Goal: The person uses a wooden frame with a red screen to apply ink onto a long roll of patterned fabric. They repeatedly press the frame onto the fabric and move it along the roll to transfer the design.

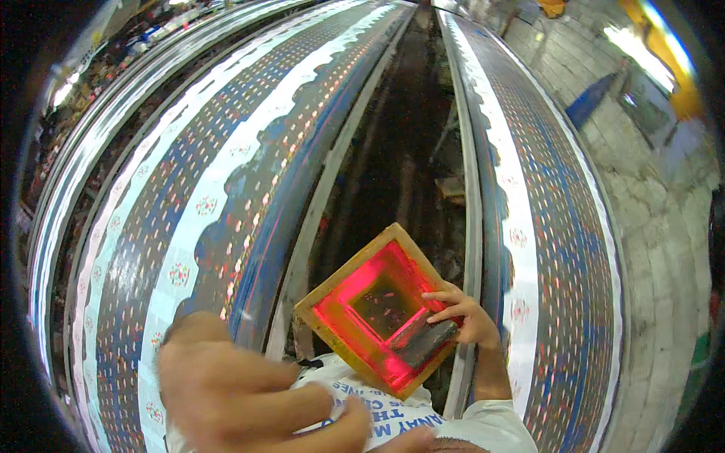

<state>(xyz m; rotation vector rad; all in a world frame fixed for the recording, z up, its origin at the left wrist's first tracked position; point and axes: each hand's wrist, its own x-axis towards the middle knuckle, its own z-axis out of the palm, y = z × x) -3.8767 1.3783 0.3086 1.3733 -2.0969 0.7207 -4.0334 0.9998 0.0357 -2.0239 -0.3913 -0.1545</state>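
My right hand (470, 317) grips the right side of a square wooden-framed printing screen (345, 278), its fingers reaching over the inner edge. The screen has a bright red-pink mesh border around a darker square window, and it is tilted cornerwise in front of my white shirt. Inside the frame, by my right fingers, lies a dark bar like a squeegee (423, 341). Large and blurred close to the camera, my left hand (249, 385) has its fingers apart with nothing visible in them. It is left of the screen and apart from it.
Long printing tables run away on both sides: the left table (249, 196) and right table (559, 226) carry pale scalloped fabric strips with small floral prints. Between them is a dark aisle (393, 151) edged by metal rails. A grey block wall or floor (642, 204) lies far right.
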